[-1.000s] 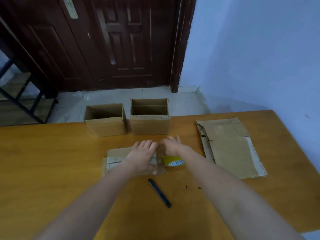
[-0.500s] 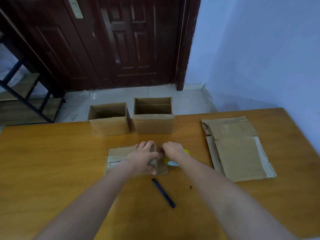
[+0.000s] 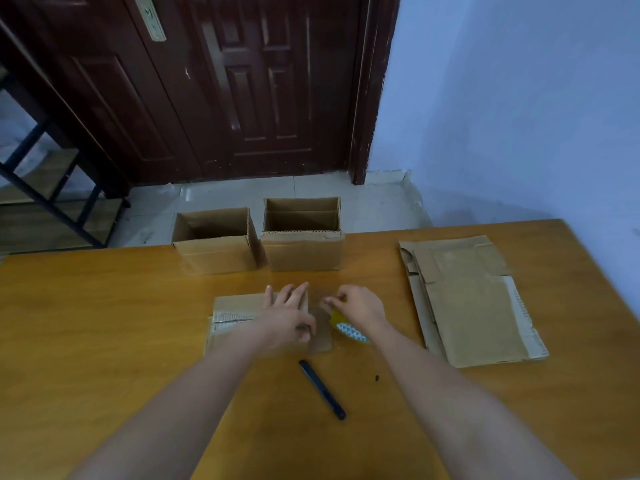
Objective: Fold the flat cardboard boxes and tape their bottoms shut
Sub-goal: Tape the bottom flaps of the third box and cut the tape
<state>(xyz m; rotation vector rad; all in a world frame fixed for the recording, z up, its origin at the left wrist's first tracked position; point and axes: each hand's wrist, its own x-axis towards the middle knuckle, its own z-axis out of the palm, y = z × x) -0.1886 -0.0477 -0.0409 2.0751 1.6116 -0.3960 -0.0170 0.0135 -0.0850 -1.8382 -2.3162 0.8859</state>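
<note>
2 open boxes (image 3: 216, 240) stand on the worktop (image 3: 104, 323), contents unseen, while the left hand (image 3: 285, 315) presses flat on a box (image 3: 235, 318) and the right hand (image 3: 356, 310) pinches tape (image 3: 346, 329).

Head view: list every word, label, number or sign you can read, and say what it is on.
None can be read.
Tape roll: white and blue pattern on its side, no letters legible.
Box under the left hand: pale strip, too blurred to read.
Flat cardboard stack: pale edge, nothing legible.
</note>
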